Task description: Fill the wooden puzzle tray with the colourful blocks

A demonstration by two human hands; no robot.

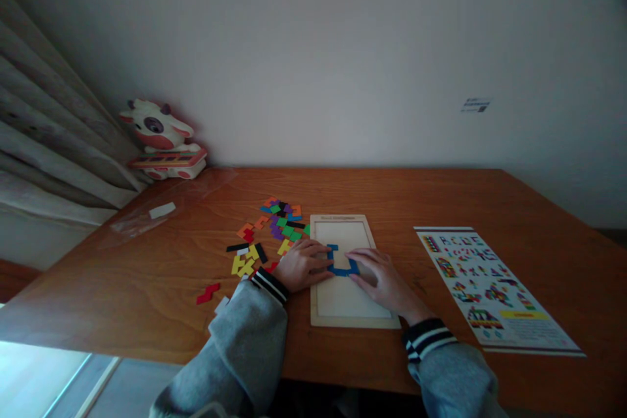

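Observation:
Several flat blue puzzle pieces lie joined in an open-topped angular shape on a pale wooden tray. My left hand rests over the tray's left edge, thumb and fingers closed about the left side of the blue shape. From the other side, my right hand pinches the blue piece at the right corner between thumb and fingers. Parts of the blue pieces are hidden under the fingertips. Just left of my left hand, yellow pieces lie loose on the table, some partly covered by the sleeve.
A mixed pile of coloured pieces spreads left of the tray, with a red piece nearer the front. A printed pattern sheet lies at right on the wooden table. A cow-shaped toy keyboard and clear plastic wrapping are at left.

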